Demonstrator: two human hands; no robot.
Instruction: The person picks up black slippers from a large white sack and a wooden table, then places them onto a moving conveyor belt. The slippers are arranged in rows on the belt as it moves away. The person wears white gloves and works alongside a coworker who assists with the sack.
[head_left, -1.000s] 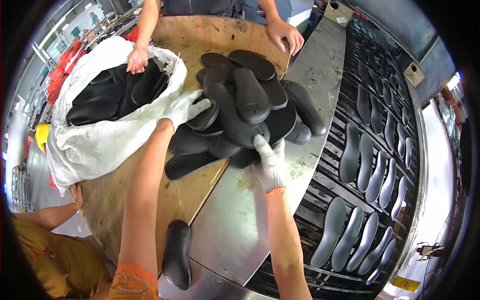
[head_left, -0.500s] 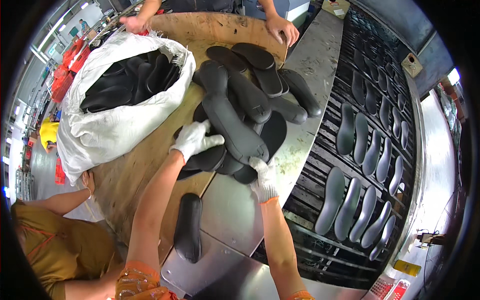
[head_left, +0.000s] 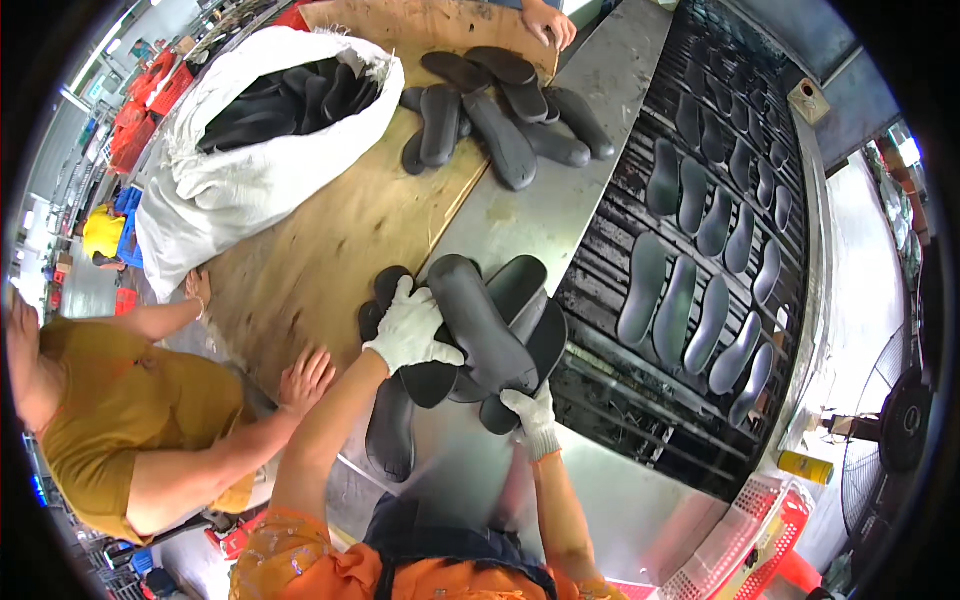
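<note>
Between my two gloved hands lies a loose pile of black insoles (head_left: 482,325) on the near part of the metal-topped work surface. My left hand (head_left: 412,328) grips the pile's left side, its thumb pointing right across the insoles. At the near right edge, my right hand (head_left: 533,412) has its fingers closed round the heel ends. The undersides of the pile and some fingertips are hidden. A single black insole (head_left: 391,435) lies next to the pile, below my left hand. Farther off, a second heap of black insoles (head_left: 500,135) rests against the wooden rim.
On the left stands a white woven sack (head_left: 300,170) full of black insoles. Rows of insoles lie on a slatted conveyor (head_left: 600,330) at right. A person in a mustard shirt (head_left: 150,420) leans on the board; another person's hand (head_left: 550,22) rests on the far rim.
Both my hands have drawn part of the heap nearer to me, leaving several insoles behind at the far end. The person on the left has brought a second hand onto the board.
</note>
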